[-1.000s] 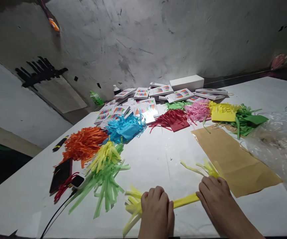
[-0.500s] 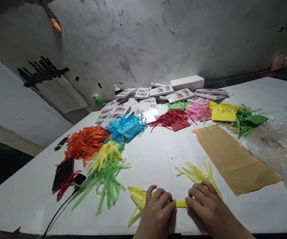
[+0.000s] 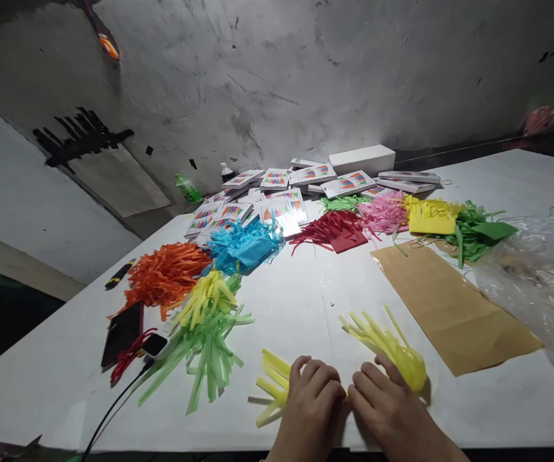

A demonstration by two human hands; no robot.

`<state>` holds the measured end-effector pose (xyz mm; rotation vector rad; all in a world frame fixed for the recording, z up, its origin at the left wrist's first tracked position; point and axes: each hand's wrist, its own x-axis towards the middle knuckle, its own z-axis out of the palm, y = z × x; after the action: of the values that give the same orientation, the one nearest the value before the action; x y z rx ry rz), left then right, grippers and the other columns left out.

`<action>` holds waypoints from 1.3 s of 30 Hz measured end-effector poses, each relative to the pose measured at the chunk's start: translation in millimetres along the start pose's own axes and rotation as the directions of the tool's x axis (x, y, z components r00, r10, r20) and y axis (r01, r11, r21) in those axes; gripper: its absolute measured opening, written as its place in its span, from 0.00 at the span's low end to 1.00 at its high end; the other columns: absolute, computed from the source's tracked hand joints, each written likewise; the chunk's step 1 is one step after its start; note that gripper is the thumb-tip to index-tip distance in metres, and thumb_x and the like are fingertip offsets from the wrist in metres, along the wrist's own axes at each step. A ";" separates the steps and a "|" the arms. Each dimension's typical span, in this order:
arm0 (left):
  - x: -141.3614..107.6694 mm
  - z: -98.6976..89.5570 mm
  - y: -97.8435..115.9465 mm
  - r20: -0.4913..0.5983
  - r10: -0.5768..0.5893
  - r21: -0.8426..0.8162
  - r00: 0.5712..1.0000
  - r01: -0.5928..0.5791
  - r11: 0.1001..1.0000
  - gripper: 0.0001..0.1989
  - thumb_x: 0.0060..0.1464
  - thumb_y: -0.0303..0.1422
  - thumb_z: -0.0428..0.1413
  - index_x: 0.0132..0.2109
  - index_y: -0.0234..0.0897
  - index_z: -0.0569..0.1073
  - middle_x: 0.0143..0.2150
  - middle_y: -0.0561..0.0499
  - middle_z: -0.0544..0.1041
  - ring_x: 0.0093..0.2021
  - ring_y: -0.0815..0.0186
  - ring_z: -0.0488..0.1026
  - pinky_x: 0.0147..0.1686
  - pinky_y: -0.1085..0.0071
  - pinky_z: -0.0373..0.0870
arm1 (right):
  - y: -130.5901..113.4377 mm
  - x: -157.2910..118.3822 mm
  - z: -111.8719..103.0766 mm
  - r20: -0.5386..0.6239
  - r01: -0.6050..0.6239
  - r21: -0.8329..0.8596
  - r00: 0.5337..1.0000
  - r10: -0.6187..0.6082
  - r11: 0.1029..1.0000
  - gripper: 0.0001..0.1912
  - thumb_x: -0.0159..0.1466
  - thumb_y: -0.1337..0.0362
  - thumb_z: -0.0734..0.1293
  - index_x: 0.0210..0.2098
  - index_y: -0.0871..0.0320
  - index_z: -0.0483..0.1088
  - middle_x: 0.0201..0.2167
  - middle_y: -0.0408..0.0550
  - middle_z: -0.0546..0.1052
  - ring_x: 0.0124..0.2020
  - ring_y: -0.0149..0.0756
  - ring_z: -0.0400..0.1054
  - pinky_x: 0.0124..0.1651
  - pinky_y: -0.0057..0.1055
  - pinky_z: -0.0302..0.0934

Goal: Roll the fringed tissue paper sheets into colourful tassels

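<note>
Fringe (image 3: 404, 359), yellow, sits at bottom centre of the worktop (image 3: 301, 289), ends splayed, middle hidden by the left hand (image 3: 311, 401) and right hand (image 3: 386, 401). Each hand's fingers are curled in, seemingly pinched on that middle, the 2 hands nearly touching. An uneven pull or twist could tear the thin paper; a slack pinch could let it unroll; strips caught under a palm could crease.

Count: 1 fringe in hand; 2 other yellow tassels, left of centre (image 3: 209, 298) and upper right (image 3: 431, 219); 3 green (image 3: 209, 359); 1 orange (image 3: 166, 273); 1 blue (image 3: 245, 247); 1 red (image 3: 337, 228); 1 pink (image 3: 383, 212); 1 brown sheet (image 3: 454, 308), right; 1 phone (image 3: 122, 333), lower left; 1 plain white box (image 3: 361, 159), top centre. Printed boxes (image 3: 310, 174) overlap too much to count.
</note>
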<state>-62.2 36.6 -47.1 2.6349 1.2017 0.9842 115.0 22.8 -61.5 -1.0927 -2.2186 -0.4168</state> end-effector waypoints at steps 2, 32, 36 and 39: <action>0.3 -1.3 -1.7 -0.003 0.018 0.029 1.000 -0.018 0.999 0.09 0.62 0.27 0.53 0.32 0.40 0.70 0.32 0.56 0.77 0.36 0.65 0.70 0.52 0.60 0.59 | 4.2 -4.7 -2.6 -0.024 0.019 -0.006 1.000 -0.019 1.000 0.14 0.60 0.76 0.57 0.27 0.54 0.68 0.22 0.40 0.72 0.29 0.36 0.69 0.50 0.38 0.61; 6.3 6.3 3.3 0.194 -0.058 0.179 0.979 0.022 0.984 0.09 0.54 0.22 0.55 0.28 0.38 0.72 0.31 0.52 0.76 0.34 0.63 0.71 0.44 0.60 0.59 | 18.5 -16.5 -4.4 0.077 -0.041 0.015 0.996 0.040 0.999 0.10 0.61 0.73 0.62 0.35 0.53 0.72 0.27 0.41 0.75 0.34 0.38 0.71 0.57 0.48 0.67; 19.5 -10.4 9.6 0.409 -0.355 -0.141 0.841 0.443 0.886 0.09 0.57 0.27 0.54 0.35 0.38 0.79 0.38 0.48 0.80 0.40 0.61 0.75 0.44 0.63 0.64 | 20.6 -6.5 -12.5 0.046 0.042 0.013 0.998 -0.042 0.999 0.12 0.61 0.75 0.60 0.29 0.54 0.70 0.23 0.40 0.73 0.28 0.35 0.69 0.50 0.44 0.70; 22.9 -23.3 14.3 0.576 -0.372 -0.441 0.728 0.660 0.608 0.14 0.61 0.40 0.54 0.44 0.39 0.81 0.42 0.46 0.83 0.43 0.59 0.75 0.46 0.65 0.66 | 22.1 -4.8 -30.0 -0.064 0.052 0.074 0.997 -0.047 0.996 0.15 0.63 0.75 0.57 0.39 0.57 0.73 0.28 0.43 0.78 0.33 0.38 0.72 0.51 0.45 0.68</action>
<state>-55.5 38.7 -12.2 1.6660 1.1656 0.5018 146.6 17.6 -41.7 -0.9737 -2.1921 -0.3795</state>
